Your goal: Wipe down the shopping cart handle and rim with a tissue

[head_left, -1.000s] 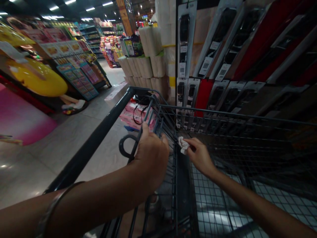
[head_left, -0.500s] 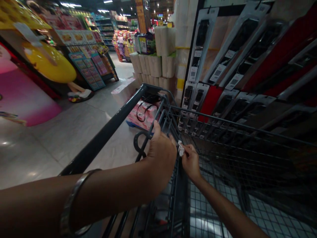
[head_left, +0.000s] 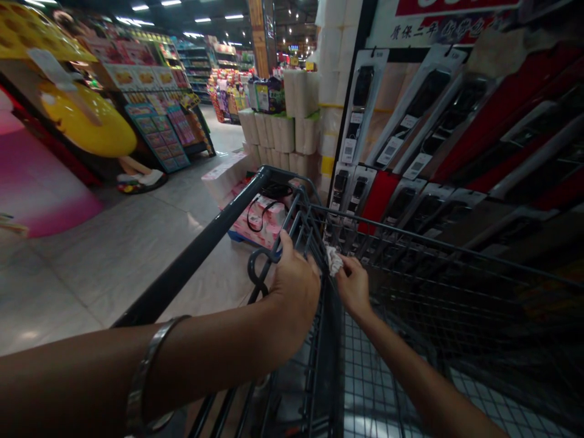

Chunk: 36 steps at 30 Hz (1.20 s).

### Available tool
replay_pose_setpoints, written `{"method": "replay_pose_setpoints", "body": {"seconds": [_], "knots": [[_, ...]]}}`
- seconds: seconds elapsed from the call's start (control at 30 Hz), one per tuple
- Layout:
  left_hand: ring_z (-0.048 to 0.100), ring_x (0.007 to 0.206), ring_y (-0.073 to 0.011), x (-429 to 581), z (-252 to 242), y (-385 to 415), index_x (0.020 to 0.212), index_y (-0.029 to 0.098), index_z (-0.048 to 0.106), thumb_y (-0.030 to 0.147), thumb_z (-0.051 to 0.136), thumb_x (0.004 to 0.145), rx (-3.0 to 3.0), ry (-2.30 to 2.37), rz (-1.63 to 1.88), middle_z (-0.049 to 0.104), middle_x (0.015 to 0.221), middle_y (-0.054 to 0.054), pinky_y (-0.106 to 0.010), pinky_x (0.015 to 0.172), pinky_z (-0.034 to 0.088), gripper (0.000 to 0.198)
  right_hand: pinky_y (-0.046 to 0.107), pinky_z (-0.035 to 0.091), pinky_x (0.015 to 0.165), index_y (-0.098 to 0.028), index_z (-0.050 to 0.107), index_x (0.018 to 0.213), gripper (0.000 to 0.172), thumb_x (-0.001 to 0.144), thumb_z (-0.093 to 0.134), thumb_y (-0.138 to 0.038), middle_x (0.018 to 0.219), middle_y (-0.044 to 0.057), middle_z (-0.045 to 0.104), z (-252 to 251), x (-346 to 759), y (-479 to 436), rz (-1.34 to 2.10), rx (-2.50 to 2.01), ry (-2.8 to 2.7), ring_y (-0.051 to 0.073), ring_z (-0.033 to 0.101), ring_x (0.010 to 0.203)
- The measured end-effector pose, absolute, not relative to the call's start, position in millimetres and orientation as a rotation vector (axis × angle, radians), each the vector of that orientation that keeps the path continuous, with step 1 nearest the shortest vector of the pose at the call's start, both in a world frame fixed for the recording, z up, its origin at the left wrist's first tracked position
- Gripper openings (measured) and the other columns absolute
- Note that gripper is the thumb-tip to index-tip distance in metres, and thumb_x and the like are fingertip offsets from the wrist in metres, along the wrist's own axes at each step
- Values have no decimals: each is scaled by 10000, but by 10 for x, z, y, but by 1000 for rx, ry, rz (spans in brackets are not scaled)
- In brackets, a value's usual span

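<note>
My left hand (head_left: 296,286), with a silver bangle (head_left: 145,374) on its wrist, is closed over the dark bars at the back of a shopping cart (head_left: 335,359); its fingertips are hidden behind the hand. The thumb points up along a bar. Just to its right, my right hand (head_left: 354,287) pinches a crumpled white tissue (head_left: 334,261) against the cart's inner corner, near the top bars. A thick handle (head_left: 196,252) runs along the cart's left, with a curled hook (head_left: 255,267) below it.
Packaged watch-like items (head_left: 364,91) hang on a rack along the cart's right side. Pink packs (head_left: 264,219) and stacked paper rolls (head_left: 283,131) stand beyond the cart. A yellow figure (head_left: 93,125) and shelves line the left, across the tiled floor (head_left: 132,243).
The view has tilted up slightly, so more of the rack's sign shows. My right hand has shifted a little, and more of the tissue shows. My left hand keeps its place on the bars.
</note>
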<state>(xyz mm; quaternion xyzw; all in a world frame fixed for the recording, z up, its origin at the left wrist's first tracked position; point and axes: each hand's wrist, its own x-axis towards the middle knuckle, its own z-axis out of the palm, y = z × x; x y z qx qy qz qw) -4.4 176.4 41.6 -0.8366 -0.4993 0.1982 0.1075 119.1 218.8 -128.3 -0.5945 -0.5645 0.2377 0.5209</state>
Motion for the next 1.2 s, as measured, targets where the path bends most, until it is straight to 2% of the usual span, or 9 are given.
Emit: {"method": "replay_pose_setpoints", "body": {"seconds": [0.17,0.37,0.5,0.73,0.97,1.1,1.2], "knots": [[528,1137,-351,-30,420,1786,1324,28,434,214,547,777,-2407,-1444,753,641,1121,-210,-563,1088,148,589,272,444,768,-151,680,1029,404,752,401,-63,830,54,573,-1205,959,2314,568,-1355,-1437,164,538,794],[555,1083,-343,-44,332,1803,1260,90,535,230,578,772,-2422,-1529,579,673,1056,-170,-553,1086,145,509,293,449,747,-135,694,987,384,774,384,-56,797,64,552,-1528,1079,2220,568,-1456,-1488,177,536,763],[574,1049,-325,-49,328,1781,1267,108,531,217,566,788,-2395,-1477,609,677,1042,-164,-567,1078,173,493,297,446,758,-124,685,1019,393,795,370,-56,792,66,530,-1601,1135,2162,505,-1499,-1587,178,533,759],[596,1031,-335,-26,376,1795,1229,99,564,236,562,808,-2435,-1524,573,686,997,-196,-595,1065,187,443,242,436,666,-174,706,920,440,721,372,30,770,57,547,-1894,1361,1891,477,-1736,-1671,146,523,663],[612,999,-325,-9,377,1855,1273,88,517,263,584,787,-2352,-1506,676,686,978,-213,-589,1047,202,520,278,448,788,-176,659,1063,450,767,373,6,896,71,561,-1477,1242,2149,453,-1500,-1590,166,542,814],[618,964,-328,-22,401,1853,1283,70,500,373,576,799,-2325,-1442,733,686,958,-217,-583,1027,232,576,261,447,767,-186,661,1060,471,778,345,19,847,55,527,-1414,1045,2266,460,-1480,-1579,158,529,797],[624,933,-318,-22,410,1855,1271,76,513,391,561,810,-2319,-1405,721,692,931,-204,-578,1021,244,561,258,448,745,-199,655,1063,473,774,351,20,842,50,504,-1518,994,2249,451,-1508,-1556,155,513,773]]}}
